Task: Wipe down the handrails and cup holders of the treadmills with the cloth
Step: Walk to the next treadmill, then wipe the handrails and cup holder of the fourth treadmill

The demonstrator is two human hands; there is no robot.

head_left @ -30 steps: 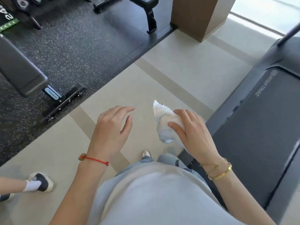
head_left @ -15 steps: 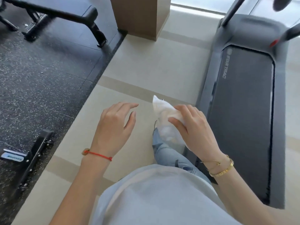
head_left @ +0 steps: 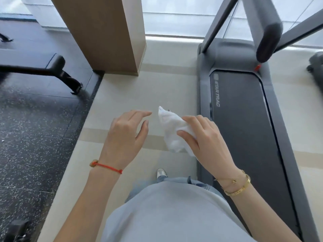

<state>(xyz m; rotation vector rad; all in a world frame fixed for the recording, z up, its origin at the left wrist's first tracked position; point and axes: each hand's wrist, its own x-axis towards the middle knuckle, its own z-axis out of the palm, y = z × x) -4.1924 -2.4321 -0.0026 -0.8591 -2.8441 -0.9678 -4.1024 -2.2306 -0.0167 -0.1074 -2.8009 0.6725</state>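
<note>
1. Right hand (head_left: 208,142) grips the bunched white cloth (head_left: 172,130); left hand (head_left: 125,135) relaxed, holding nothing.
2. Likely step: reach the treadmill (head_left: 244,119) handrail (head_left: 269,42) ahead on the right; wrap the cloth round it, wipe along its length.
3. Beige floor (head_left: 122,95), wooden pillar (head_left: 104,32), window beyond.

Beige floor (head_left: 122,95), wooden pillar (head_left: 104,32) — bright windows (head_left: 174,20).

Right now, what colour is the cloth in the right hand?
White, plain with no visible pattern. The head view shows the cloth bunched in the right hand.
</note>
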